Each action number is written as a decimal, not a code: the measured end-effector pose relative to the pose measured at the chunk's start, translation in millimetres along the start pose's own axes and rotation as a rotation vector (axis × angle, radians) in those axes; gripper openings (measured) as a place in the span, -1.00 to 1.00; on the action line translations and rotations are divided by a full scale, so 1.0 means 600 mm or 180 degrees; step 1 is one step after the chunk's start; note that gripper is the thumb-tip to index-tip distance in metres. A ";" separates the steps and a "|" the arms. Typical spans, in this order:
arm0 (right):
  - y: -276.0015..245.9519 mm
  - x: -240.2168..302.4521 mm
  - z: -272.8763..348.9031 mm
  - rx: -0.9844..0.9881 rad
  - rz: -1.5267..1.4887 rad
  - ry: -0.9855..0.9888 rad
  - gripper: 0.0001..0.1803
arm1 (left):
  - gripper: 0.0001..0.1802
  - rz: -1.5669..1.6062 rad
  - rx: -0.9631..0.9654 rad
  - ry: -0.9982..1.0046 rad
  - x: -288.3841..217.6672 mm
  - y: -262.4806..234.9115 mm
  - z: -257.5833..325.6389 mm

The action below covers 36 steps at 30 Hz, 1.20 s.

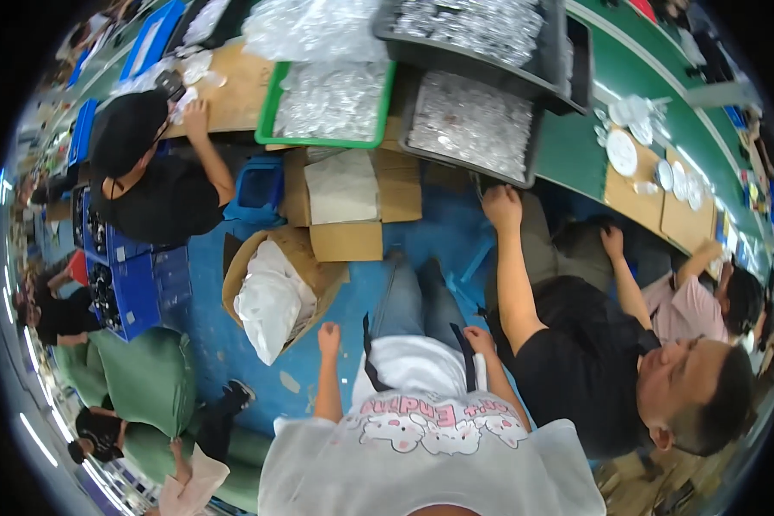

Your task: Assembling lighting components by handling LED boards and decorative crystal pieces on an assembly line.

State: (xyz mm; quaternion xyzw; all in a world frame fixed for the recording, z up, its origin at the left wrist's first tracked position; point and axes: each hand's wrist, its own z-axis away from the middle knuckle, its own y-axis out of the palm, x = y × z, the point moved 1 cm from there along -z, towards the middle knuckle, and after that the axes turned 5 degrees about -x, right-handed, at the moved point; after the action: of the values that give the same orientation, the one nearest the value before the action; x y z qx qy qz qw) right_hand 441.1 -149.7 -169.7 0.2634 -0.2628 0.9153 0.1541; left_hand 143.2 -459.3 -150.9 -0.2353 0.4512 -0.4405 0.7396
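Head view: both bare hands hung low at the wearer's sides, well apart from the far table [580,159].
Left grip [328,335]: fingers looked curled, nothing visible in it; couldn't tell how far closed. White bag was nearest, to its left, no contact seen.
Right grip [479,339]: beside a dark strap [469,365] at the waist; couldn't tell if closed on it.
White bag [271,297]: bunched in an open carton [320,258] on the blue floor [205,310], left side.
Bag feel: thin film by its look, so likely soft, slippery, easy to tear. Contents hidden, weight unknown.
Bag hold: gathered film in a full fist, judged safer than a fingertip pinch.
Carton hold: opposite walls; board likely stiff, flaps likely floppy.
Second carton [346,242]: farther off, flaps spread, pale sheet [341,185] inside, probably limp.
Green tray [318,142]: far side, heaped with clear pieces [331,99]; probably heavy-ish, rigid. Hold: two opposite rims, level, since loose pieces could slide.
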 end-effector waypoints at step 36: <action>0.577 0.450 -0.706 -0.0523 0.0010 -0.2969 -0.78 | -0.85 0.2031 -0.3154 0.1259 0.066 0.200 -0.676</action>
State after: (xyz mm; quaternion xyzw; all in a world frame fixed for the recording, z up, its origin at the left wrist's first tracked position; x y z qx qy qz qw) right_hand -94.0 -154.7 -462.1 0.6329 -0.3759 0.6758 0.0385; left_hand -150.5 -413.4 -454.2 -0.3181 0.7786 0.0288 0.5402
